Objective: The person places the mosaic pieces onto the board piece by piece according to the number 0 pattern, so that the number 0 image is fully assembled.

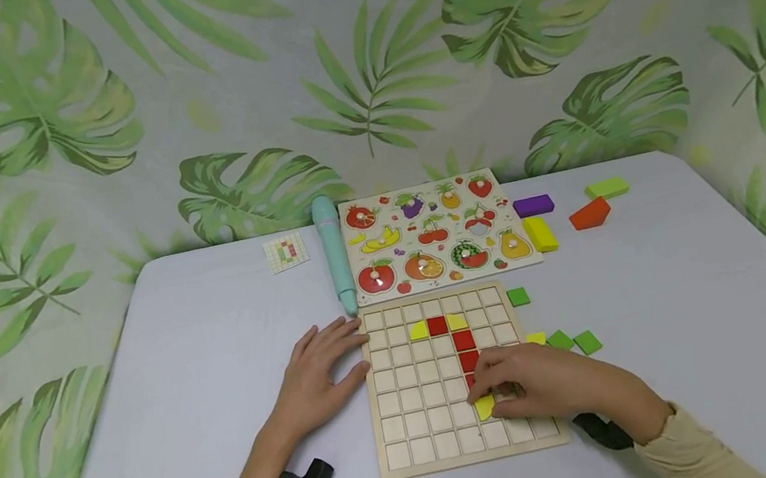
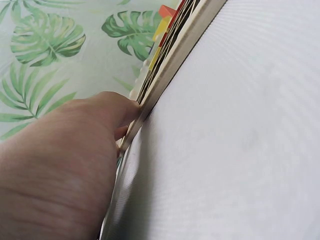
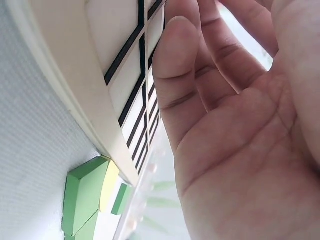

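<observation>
A wooden grid board lies on the table. In one column sit red square tiles, topped by a row of a red tile between two yellow rounded tiles. My right hand is over the board's lower right, thumb and fingertips pinching a yellow rounded tile below the red ones. In the right wrist view the fingers bend over the grid, and that tile is hidden. My left hand has its fingers extended, with fingertips and thumb touching the board's left edge.
Green tiles and a yellow one lie right of the board. Behind it are a fruit puzzle, a teal pen-shaped object and a small pattern card. Purple, yellow, orange and light green blocks lie at the back right.
</observation>
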Available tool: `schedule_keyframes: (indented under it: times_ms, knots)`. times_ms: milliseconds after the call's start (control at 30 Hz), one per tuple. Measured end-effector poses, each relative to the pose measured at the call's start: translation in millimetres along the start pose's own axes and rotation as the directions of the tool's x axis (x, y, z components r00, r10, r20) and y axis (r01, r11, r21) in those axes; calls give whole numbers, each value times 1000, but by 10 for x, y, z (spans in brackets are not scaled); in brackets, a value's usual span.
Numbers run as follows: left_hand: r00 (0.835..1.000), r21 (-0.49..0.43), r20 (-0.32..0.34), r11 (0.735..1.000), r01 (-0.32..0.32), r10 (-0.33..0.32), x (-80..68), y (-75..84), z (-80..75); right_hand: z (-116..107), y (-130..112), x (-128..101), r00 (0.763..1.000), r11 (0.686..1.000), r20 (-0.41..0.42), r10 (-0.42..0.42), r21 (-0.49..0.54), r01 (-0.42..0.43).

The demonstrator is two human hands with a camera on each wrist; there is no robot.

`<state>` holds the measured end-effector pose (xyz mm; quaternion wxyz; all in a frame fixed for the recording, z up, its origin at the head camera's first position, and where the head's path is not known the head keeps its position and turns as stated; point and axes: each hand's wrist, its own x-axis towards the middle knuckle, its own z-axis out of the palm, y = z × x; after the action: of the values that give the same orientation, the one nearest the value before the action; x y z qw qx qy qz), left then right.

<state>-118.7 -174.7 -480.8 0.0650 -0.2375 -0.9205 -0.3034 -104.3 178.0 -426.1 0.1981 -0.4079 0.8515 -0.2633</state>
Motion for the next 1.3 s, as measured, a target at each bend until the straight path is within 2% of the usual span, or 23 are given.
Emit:
schedule_keyframes:
  times_ms: [467,700,1300]
  knots:
    - [1000,-3,1,1000,5,-5,8,-1,-20,19,0,31,999,1000,-41,4,-18,-5]
    - [1000,-11,0,1000,10,-10,-5,-6,-11,-53,38,-18,998,999,-54,34,19,-33]
    - [1000,-15,-9,1000,-10,10,1,2,4,-442,505,-387,971,989,-192,144,48,-137]
